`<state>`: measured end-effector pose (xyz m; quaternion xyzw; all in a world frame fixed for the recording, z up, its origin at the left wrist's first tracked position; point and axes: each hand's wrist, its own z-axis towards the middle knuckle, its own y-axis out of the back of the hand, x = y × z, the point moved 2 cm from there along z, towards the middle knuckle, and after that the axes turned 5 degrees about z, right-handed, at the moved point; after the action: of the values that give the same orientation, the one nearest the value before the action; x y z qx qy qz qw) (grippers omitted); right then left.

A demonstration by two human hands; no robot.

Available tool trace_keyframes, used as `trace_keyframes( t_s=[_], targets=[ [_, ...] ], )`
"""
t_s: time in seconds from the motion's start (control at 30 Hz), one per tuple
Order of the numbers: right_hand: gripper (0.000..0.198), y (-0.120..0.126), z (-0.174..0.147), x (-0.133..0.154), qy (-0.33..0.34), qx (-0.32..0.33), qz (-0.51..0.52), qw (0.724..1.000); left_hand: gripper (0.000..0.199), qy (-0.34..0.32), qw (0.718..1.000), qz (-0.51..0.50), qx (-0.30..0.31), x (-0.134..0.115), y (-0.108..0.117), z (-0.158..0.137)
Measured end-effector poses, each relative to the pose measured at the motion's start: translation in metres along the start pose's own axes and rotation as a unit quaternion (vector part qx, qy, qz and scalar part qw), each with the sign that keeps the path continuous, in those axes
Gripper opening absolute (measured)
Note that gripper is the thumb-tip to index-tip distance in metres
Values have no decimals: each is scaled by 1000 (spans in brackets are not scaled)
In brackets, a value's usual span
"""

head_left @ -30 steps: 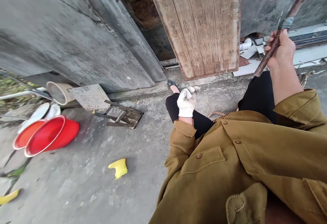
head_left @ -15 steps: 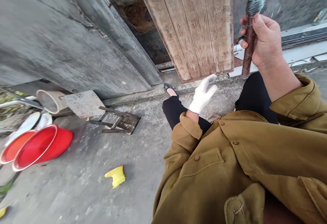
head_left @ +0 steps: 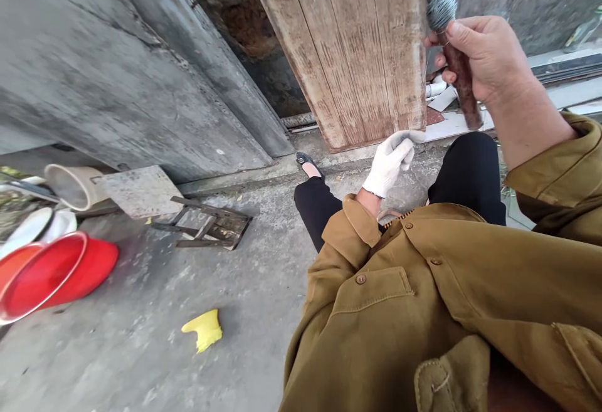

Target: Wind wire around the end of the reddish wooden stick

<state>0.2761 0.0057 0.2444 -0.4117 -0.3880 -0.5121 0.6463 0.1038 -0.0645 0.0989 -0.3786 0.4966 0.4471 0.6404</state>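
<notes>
My bare right hand [head_left: 491, 54] is closed round a brown rod [head_left: 463, 89] that leans, its lower end toward my knee. Just above my fingers, thin grey-blue wire [head_left: 442, 7] is wound in a thick bundle on the rod. A fine loose strand seems to hang beside my fingertips. My left hand [head_left: 392, 158], in a white glove, is below and left of the rod, in front of the lower edge of a wooden plank panel [head_left: 357, 54]. Its fingers are bent together, the forefinger pointing right; whatever they hold is too fine to make out.
Grey boards [head_left: 141, 73] lean at the left. A small wooden stool [head_left: 211, 224] lies on the concrete near a beige bucket [head_left: 75, 186] and red basins [head_left: 61, 274]. A yellow scrap [head_left: 204, 330] lies on the floor. White strips [head_left: 559, 95] run along the wall at right.
The rod's top has swung left and its lower end right in my right hand. My left hand has shifted right, and its spread fingers have drawn together. The view has turned slightly.
</notes>
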Motion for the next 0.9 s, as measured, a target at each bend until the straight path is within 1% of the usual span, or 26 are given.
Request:
trace_keyframes(
  t_s=[0.03, 0.07, 0.1, 0.13, 0.17, 0.2, 0.23, 0.27, 0.3, 0.33, 0.37, 0.4, 0.43, 0.47, 0.5, 0.53, 0.57, 0.6, 0.63, 0.67, 0.7, 0.73, 0.77, 0.8, 0.83, 0.9],
  targets=[
    [25, 6, 6, -4, -9, -7, -56, 998, 54, 4, 1000, 2, 5, -5, 6, -2],
    [23, 10, 11, -9, -14, -15, -138, 990, 51, 8, 1000, 4, 12, -10, 11, -5],
    [24, 13, 15, -16, -15, -12, -238, 971, 49, 14, 999, 8, 30, -15, 15, -6],
    [25, 13, 17, -23, -5, 6, -344, 939, 47, 19, 998, 13, 50, -19, 19, -8],
    [34, 11, 17, -31, -6, 16, -435, 900, 46, 24, 997, 18, 69, -23, 22, -9],
    [45, 9, 14, -40, -41, 57, -488, 870, 45, 28, 996, 23, 83, -26, 25, -9],
    [50, 6, 9, -49, -115, 136, -498, 849, 44, 34, 995, 29, 89, -27, 29, -9],
    [48, 2, 0, -56, -199, 244, -469, 825, 43, 39, 995, 34, 87, -26, 33, -9],
    [42, 0, -11, -60, -278, 351, -421, 789, 42, 45, 995, 36, 80, -23, 38, -9],
    [39, 0, -19, -58, -322, 403, -402, 757, 41, 52, 995, 36, 73, -18, 42, -9],
    [33, 1, -27, -53, -354, 444, -375, 732, 41, 57, 996, 29, 64, -13, 47, -9],
    [27, 2, -33, -47, -412, 486, -315, 704, 42, 59, 996, 19, 62, -7, 51, -9],
    [25, 4, -36, -40, -454, 470, -257, 712, 44, 58, 996, 14, 68, -1, 53, -10],
    [26, 5, -34, -33, -463, 416, -225, 749, 47, 60, 995, 7, 83, 5, 53, -10],
    [22, 5, -30, -27, -428, 376, -181, 801, 49, 62, 993, -2, 102, 10, 52, -11],
    [18, 3, -24, -23, -371, 328, -142, 857, 52, 64, 991, -12, 120, 14, 51, -11],
    [15, -1, -18, -20, -293, 286, -105, 906, 54, 69, 988, -23, 135, 17, 49, -11],
    [16, -6, -12, -19, -215, 255, -71, 940, 55, 73, 986, -35, 143, 18, 47, -10],
    [19, -11, -6, -21, -155, 225, -49, 961, 55, 75, 985, -47, 145, 19, 46, -10],
    [21, -15, 0, -26, -118, 197, -54, 972, 55, 75, 985, -60, 142, 19, 46, -10],
    [23, -18, 6, -31, -94, 168, -100, 976, 55, 74, 985, -73, 140, 19, 47, -9],
    [23, -20, 11, -37, -65, 146, -193, 968, 54, 73, 984, -86, 140, 19, 48, -10],
    [24, -21, 16, -42, -33, 130, -299, 945, 53, 74, 983, -97, 140, 18, 50, -10],
    [25, -21, 20, -47, -11, 124, -404, 906, 52, 79, 982, -103, 139, 17, 52, -11],
    [28, -20, 22, -51, 2, 130, -498, 857, 51, 89, 981, -103, 135, 16, 55, -11],
    [35, -16, 23, -60, -12, 167, -625, 763, 46, 114, 982, -92, 116, 15, 62, -13]
  ],
)
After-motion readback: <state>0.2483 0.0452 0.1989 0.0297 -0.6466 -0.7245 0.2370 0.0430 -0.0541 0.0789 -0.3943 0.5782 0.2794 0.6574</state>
